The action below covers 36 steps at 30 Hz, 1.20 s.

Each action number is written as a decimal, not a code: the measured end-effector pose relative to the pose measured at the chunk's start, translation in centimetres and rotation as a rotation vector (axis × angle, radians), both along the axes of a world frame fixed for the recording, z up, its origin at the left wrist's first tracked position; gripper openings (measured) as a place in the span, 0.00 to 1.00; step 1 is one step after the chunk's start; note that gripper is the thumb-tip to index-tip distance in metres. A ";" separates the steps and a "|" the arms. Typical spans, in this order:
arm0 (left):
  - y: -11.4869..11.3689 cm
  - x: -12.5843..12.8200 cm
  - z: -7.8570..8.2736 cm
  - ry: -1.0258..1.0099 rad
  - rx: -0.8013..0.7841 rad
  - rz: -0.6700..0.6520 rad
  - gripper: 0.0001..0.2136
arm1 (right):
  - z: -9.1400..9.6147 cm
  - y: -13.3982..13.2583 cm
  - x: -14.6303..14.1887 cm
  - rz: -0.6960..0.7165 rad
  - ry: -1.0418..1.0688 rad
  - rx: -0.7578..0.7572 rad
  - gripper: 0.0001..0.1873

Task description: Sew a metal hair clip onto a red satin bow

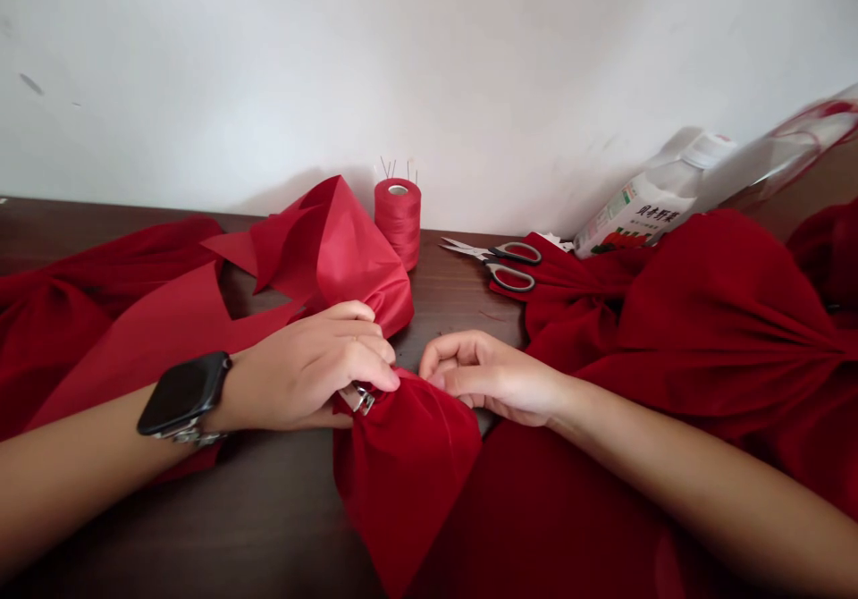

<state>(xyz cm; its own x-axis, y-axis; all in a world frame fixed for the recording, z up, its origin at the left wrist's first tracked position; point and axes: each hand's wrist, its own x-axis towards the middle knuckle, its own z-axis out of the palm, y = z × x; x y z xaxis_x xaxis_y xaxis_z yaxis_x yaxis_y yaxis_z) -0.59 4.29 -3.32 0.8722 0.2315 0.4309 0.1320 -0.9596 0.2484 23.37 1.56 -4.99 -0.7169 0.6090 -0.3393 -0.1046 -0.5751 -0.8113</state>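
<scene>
My left hand point(318, 366), with a black smartwatch on its wrist, is closed on a gathered bunch of red fabric point(416, 456). A small shiny metal piece point(363, 399) shows under its fingers; its kind is unclear. Folded loops of the lighter red cloth point(362, 264) rise behind this hand. At the right edge of the bunch, my right hand point(492, 375) is closed in a pinch, its fingertips against or just beside the fabric. Whatever it pinches is too small or hidden to see.
A spool of red thread point(398, 228) with several needles standing in its top is by the wall. Grey-and-black scissors point(496, 259) lie partly on red cloth. A white bottle point(650, 197) leans at the back right. More red fabric point(710, 304) is heaped on the dark table point(268, 510).
</scene>
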 end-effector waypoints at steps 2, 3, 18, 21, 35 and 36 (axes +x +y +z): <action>-0.1 0.1 -0.1 0.007 -0.006 0.000 0.14 | -0.2 0.0 0.0 0.032 0.001 0.031 0.09; -0.2 0.2 -0.2 0.008 -0.007 -0.001 0.13 | -0.3 0.0 0.0 0.044 0.005 0.044 0.11; -0.4 1.0 -0.8 0.017 0.067 0.039 0.07 | -0.7 -1.7 -1.2 -0.013 0.071 0.161 0.20; -0.6 1.1 -1.0 -0.004 0.085 0.065 0.07 | -0.7 -2.0 -1.3 -0.057 0.069 0.182 0.20; -1.0 1.3 -0.8 -0.033 0.117 0.146 0.07 | -0.5 -2.5 -1.4 -0.130 0.060 0.215 0.23; -1.0 1.3 -0.9 -0.032 0.116 0.148 0.07 | -0.5 -2.4 -1.4 -0.130 0.061 0.214 0.23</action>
<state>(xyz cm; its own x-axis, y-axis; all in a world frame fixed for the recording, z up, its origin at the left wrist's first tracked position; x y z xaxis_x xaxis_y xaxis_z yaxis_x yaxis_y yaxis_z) 0.73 3.34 -4.17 0.8179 0.3037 0.4887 0.2677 -0.9527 0.1439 21.97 -0.89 -5.52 -0.6432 0.7505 -0.1518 -0.2186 -0.3700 -0.9030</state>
